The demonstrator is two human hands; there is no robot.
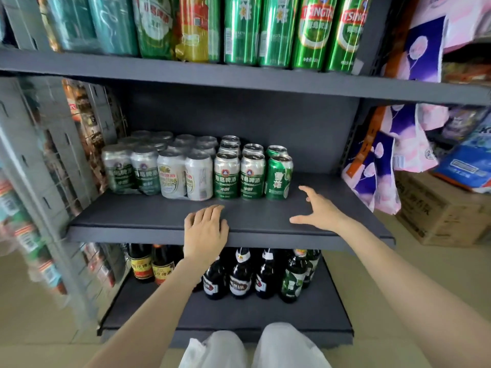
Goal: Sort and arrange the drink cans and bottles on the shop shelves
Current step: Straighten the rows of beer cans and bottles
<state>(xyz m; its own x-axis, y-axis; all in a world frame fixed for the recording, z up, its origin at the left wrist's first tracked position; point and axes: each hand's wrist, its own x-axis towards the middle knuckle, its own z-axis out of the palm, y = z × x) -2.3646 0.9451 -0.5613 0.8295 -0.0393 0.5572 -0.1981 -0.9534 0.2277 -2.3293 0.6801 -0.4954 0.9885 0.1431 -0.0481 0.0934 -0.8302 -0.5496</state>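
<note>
Both your hands are empty at the middle shelf (265, 235).
Left hand (204, 232) rests flat on its near edge; right hand (318, 211) hovers spread, near the cans (225, 173).

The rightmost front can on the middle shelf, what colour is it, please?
Green with white lettering, seen in the head view.

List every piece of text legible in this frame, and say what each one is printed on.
"TSINGTAO", partly cut off: red band on two tall green cans on the top shelf.
"青島啤酒" above small "TSINGTAO": green labels of two silver-topped cans on the middle shelf.
"雪花": all-green can beside them.
Too blurred or small: white shrink-wrapped cans, bottle labels below, cardboard box, hanging packs.
</note>
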